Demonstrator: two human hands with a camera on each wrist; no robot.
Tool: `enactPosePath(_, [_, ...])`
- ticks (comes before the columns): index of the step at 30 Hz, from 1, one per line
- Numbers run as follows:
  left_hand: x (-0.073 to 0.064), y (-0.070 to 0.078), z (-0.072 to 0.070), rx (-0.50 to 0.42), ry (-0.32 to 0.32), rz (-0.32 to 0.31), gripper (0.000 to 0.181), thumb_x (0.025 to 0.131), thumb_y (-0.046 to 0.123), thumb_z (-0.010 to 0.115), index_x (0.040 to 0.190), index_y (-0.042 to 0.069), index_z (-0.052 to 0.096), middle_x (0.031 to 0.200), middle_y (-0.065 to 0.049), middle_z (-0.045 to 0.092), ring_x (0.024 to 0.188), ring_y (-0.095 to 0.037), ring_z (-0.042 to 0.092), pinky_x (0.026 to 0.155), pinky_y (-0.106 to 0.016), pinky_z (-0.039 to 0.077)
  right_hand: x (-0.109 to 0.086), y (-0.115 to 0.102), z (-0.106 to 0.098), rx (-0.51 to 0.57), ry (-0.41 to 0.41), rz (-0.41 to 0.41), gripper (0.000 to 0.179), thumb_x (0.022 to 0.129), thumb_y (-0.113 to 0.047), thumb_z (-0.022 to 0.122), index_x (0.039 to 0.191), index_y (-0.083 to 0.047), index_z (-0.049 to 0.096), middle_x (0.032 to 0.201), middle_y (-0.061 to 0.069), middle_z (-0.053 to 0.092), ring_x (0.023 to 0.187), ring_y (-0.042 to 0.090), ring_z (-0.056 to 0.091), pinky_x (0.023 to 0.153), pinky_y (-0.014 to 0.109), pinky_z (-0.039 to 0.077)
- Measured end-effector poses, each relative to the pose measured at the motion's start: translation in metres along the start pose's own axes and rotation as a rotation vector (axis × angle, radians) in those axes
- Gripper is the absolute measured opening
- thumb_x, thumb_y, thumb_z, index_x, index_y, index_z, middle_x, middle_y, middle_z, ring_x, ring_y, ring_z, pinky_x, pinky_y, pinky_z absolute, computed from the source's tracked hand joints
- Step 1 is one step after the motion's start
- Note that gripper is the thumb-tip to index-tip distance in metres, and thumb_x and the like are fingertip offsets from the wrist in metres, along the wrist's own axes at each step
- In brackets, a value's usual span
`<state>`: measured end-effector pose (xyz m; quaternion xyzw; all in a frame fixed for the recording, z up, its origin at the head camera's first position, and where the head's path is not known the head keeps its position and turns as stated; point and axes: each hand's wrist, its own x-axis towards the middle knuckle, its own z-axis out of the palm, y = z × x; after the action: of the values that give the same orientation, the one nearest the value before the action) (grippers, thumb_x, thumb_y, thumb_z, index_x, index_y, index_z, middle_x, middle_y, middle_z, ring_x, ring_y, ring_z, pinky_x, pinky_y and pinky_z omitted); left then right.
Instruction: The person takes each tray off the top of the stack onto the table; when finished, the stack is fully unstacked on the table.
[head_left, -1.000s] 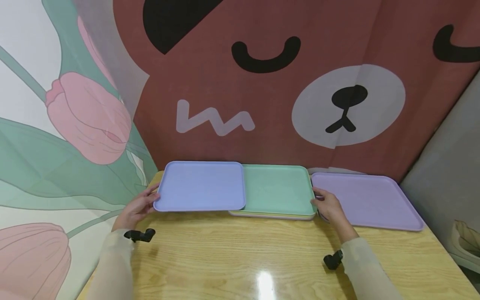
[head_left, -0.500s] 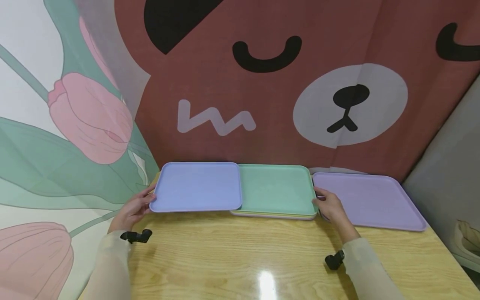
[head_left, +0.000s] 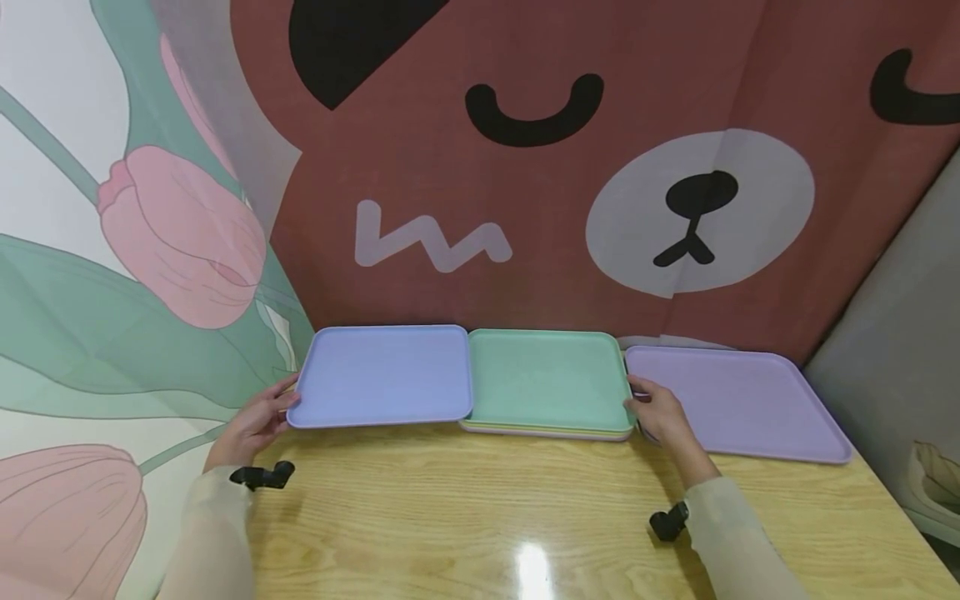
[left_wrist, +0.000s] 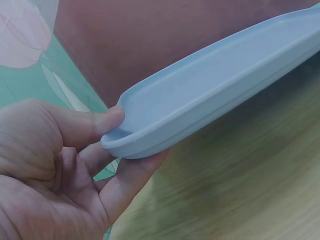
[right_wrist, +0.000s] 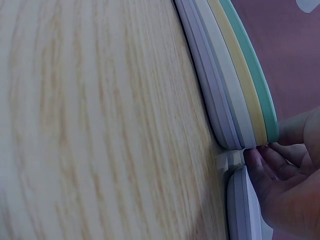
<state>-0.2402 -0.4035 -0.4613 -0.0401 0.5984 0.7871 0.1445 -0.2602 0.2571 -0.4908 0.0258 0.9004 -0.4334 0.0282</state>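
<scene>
In the head view my left hand [head_left: 253, 425] pinches the left edge of a blue tray [head_left: 382, 375]. The left wrist view shows the thumb over its rim and fingers beneath, with the tray tilted above the table. Its right edge lies along the left side of a green tray [head_left: 551, 379], top of a stack. My right hand [head_left: 660, 414] grips the stack's right edge. In the right wrist view a yellow tray [right_wrist: 244, 100] and paler trays [right_wrist: 210, 90] lie under the green one; the fingertips meet the stack's end.
A purple tray [head_left: 738, 404] lies flat on the wooden table [head_left: 465, 508], right of the stack. Behind the trays hangs a cloth [head_left: 540, 208] with a bear print. A tulip-print cloth [head_left: 180, 242] borders the left side, and a grey surface [head_left: 915, 333] the right.
My left hand has drawn the blue tray leftward, baring more of the green tray. The right hand has stayed at the stack's edge.
</scene>
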Motion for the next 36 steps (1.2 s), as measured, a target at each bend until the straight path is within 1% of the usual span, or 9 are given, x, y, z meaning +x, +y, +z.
enactPosePath(2, [0.0,0.0,-0.002,0.0,0.013,0.002,0.067,0.107,0.003,0.045,0.164,0.014,0.011,0.102,0.003,0.073,0.082,-0.012,0.073,0.069,-0.022,0.058,0.0,0.0,0.0,-0.002,-0.001,-0.005,0.055,0.102,-0.012,0.055,0.151,0.006,0.039,0.147,0.032,0.046,0.13,0.049,0.049,0.102,0.055,0.047])
enactPosePath(4, [-0.001,0.0,-0.003,0.004,0.029,0.003,0.066,0.107,0.003,0.046,0.163,0.014,0.013,0.101,0.003,0.074,0.082,-0.013,0.073,0.07,-0.024,0.059,-0.001,-0.001,0.0,-0.007,0.0,-0.01,0.055,0.102,-0.012,0.055,0.151,0.006,0.039,0.146,0.032,0.047,0.129,0.049,0.049,0.102,0.055,0.047])
enactPosePath(9, [-0.003,0.001,-0.007,0.021,0.037,-0.002,0.071,0.107,0.004,0.046,0.164,0.01,0.004,0.101,0.004,0.073,0.082,-0.012,0.073,0.069,-0.023,0.059,-0.001,0.0,0.0,-0.006,0.006,-0.014,0.055,0.101,-0.012,0.055,0.151,0.006,0.04,0.146,0.032,0.047,0.129,0.049,0.05,0.102,0.055,0.046])
enactPosePath(15, [-0.005,0.003,-0.011,0.005,0.045,-0.014,0.071,0.107,0.004,0.045,0.164,0.012,0.004,0.1,0.003,0.074,0.081,-0.012,0.073,0.067,-0.022,0.058,0.001,0.002,0.002,0.01,0.012,0.006,0.055,0.101,-0.012,0.055,0.152,0.004,0.04,0.147,0.031,0.047,0.13,0.048,0.049,0.104,0.055,0.045])
enactPosePath(19, [-0.006,0.005,-0.013,0.017,0.054,-0.019,0.073,0.107,0.004,0.046,0.163,0.011,-0.001,0.099,0.003,0.074,0.081,-0.012,0.073,0.067,-0.022,0.058,0.002,0.004,0.004,0.028,0.013,0.022,0.055,0.102,-0.012,0.054,0.153,0.002,0.039,0.147,0.031,0.048,0.13,0.048,0.049,0.104,0.055,0.045])
enactPosePath(21, [-0.007,0.007,-0.014,0.025,0.064,-0.026,0.074,0.107,0.005,0.046,0.163,0.011,-0.002,0.1,0.005,0.073,0.082,-0.012,0.073,0.068,-0.022,0.057,0.002,0.003,0.004,0.027,0.013,0.019,0.056,0.102,-0.012,0.054,0.153,0.002,0.039,0.146,0.031,0.047,0.13,0.048,0.049,0.104,0.055,0.045])
enactPosePath(26, [-0.01,0.009,-0.016,0.035,0.081,-0.05,0.075,0.107,0.008,0.048,0.163,0.013,-0.002,0.102,0.008,0.071,0.083,-0.01,0.07,0.067,-0.021,0.055,0.001,0.002,0.002,0.027,0.007,0.019,0.056,0.103,-0.013,0.054,0.154,0.002,0.037,0.147,0.032,0.046,0.131,0.049,0.048,0.104,0.056,0.045])
enactPosePath(29, [-0.011,0.01,-0.019,0.032,0.078,-0.05,0.074,0.108,0.008,0.046,0.163,0.014,-0.003,0.102,0.007,0.07,0.084,-0.01,0.07,0.069,-0.022,0.056,0.0,0.001,0.002,0.026,0.003,0.019,0.056,0.103,-0.013,0.054,0.154,0.002,0.037,0.147,0.032,0.046,0.131,0.049,0.048,0.103,0.056,0.046])
enactPosePath(36, [-0.016,0.013,-0.02,0.05,0.105,-0.063,0.075,0.107,0.011,0.049,0.164,0.016,-0.001,0.105,0.009,0.07,0.085,-0.01,0.07,0.071,-0.022,0.056,0.0,0.001,0.003,0.023,0.003,0.018,0.056,0.103,-0.011,0.053,0.154,0.003,0.037,0.148,0.032,0.045,0.131,0.049,0.048,0.103,0.055,0.046])
